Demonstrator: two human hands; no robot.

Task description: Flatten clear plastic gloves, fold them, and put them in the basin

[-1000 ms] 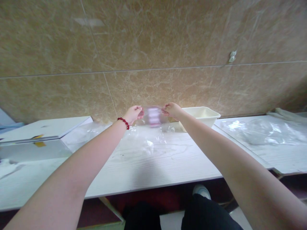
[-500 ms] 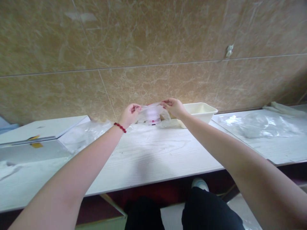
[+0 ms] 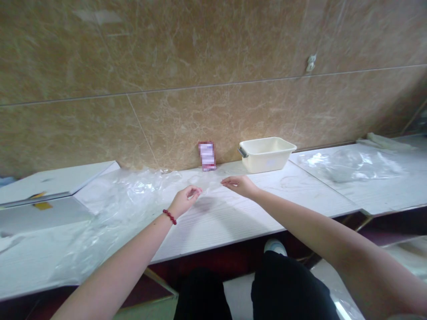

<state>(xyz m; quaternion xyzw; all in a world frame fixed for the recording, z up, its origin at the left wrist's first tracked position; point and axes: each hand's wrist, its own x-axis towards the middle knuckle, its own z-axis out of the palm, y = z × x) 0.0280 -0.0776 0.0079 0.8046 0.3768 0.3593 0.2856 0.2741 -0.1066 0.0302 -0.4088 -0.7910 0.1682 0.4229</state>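
Note:
Between my two hands a small clear plastic bag (image 3: 211,183) is stretched over the white table, its outline faint. My left hand (image 3: 184,201), with a red bead bracelet (image 3: 169,216) at the wrist, pinches one side of it. My right hand (image 3: 240,186) has thumb and fingers pressed together at the other side. Just behind the bag, a phone-like rectangle with a pixelated face (image 3: 207,156) leans upright on the wall. A cream plastic bin (image 3: 268,161) with a grey handle stands beyond my right hand.
Clear plastic bags (image 3: 133,200) spread over the table (image 3: 227,226) at left, beside a white box (image 3: 60,184). More clear plastic (image 3: 353,165) lies on the right. A marbled tile wall (image 3: 187,111) closes off the back; the table's front edge is above my legs.
Both hands have come down and nearer to me with the plastic bag, away from the wall. The upright rectangle and the bin, partly covered before, now show in full.

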